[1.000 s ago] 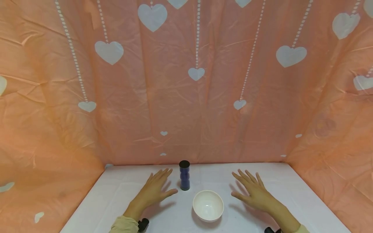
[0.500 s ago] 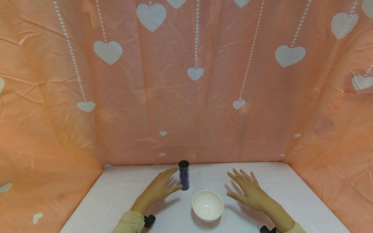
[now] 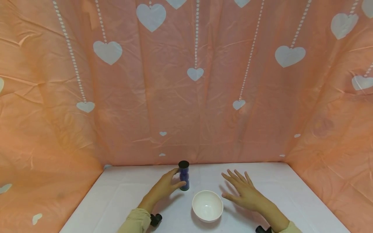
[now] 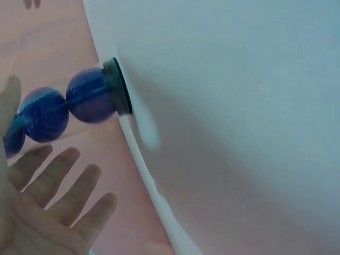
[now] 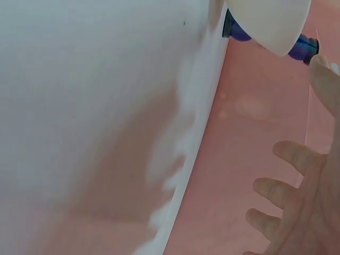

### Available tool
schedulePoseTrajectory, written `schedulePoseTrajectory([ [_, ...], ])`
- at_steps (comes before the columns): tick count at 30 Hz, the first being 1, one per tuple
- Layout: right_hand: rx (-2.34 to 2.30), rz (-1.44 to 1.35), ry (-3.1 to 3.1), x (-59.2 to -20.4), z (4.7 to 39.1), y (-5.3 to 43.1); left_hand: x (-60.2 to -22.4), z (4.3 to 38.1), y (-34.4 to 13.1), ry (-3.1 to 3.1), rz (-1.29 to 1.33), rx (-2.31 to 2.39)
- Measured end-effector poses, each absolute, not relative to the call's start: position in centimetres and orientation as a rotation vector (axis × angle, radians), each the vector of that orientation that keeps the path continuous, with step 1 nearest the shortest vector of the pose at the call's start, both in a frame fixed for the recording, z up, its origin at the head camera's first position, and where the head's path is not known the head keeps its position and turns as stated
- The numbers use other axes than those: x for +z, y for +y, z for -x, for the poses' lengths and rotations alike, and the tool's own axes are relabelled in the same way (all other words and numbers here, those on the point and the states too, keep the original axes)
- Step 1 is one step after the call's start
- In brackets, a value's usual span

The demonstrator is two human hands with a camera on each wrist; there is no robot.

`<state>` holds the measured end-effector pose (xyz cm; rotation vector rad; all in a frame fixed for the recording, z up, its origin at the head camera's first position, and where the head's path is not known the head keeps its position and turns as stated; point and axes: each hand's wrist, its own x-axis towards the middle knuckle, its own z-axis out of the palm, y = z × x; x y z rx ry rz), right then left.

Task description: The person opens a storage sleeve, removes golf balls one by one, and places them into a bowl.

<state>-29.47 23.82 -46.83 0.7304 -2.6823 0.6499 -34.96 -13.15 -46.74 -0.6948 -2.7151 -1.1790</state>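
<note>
Upright on the white table stands a blue see-through container of stacked round bulges (image 3: pixel 184 176), with a black top and a dark base. My left hand (image 3: pixel 165 186) comes at it from the left, thumb in front and fingers at its far side. In the left wrist view the fingers (image 4: pixel 74 196) are spread and nearly straight beside the blue bulges (image 4: pixel 91 95), not curled round them. A white bowl (image 3: pixel 208 215) sits nearer me, to the right of the container. My right hand (image 3: pixel 242 191) hovers right of the bowl, fingers spread, holding nothing.
White cloth covers the table (image 3: pixel 122 194). An orange-pink curtain (image 3: pixel 221 129) with white hearts encloses its back and sides. A small black device (image 3: pixel 156 220) sits at the left wrist, another (image 3: pixel 262 229) at the right.
My left hand has moved right and forward, bringing its thumb and fingers to either side of the blue container. My right hand has drifted left, closer to the bowl. Container and bowl stayed put.
</note>
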Motion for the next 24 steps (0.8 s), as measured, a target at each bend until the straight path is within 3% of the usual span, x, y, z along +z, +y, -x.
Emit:
schedulePoseTrajectory([
  [9,0.621,-0.783,-2.7,-46.8,29.8,22.8,-46.9,35.4,-12.0,-2.626,0.692,-1.408],
  [24,0.606,-0.853,-2.71,-46.5,29.9,21.3,-46.7,35.2,-11.6,-2.649,0.643,-1.323],
])
